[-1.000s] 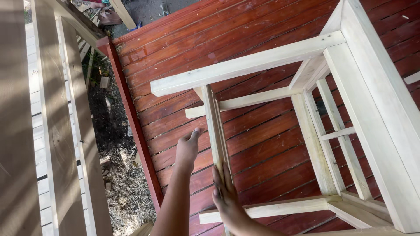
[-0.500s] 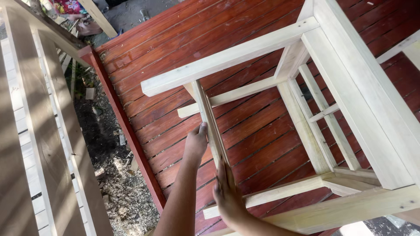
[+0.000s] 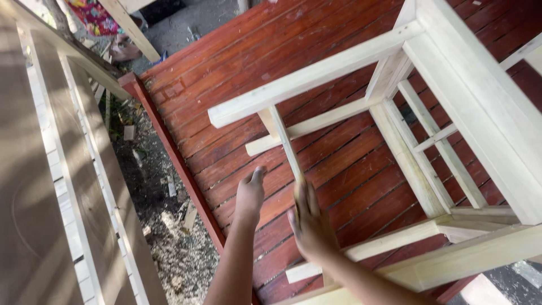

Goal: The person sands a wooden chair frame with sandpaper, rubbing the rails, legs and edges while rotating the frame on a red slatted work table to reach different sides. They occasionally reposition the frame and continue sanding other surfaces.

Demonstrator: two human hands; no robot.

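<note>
Since the earlier frame the pale wooden frame [image 3: 395, 141] sits more to the right, and the left hand [image 3: 249, 195] has come off its thin upright bar [image 3: 285, 144]. That hand is now open with fingers together, just beside the bar at its 9 o'clock, holding nothing. The right hand [image 3: 310, 223], blurred, lies flat with fingers spread on the bar's lower end. The frame stands on the red plank floor [image 3: 226, 79], at 3 o'clock from both hands.
</note>
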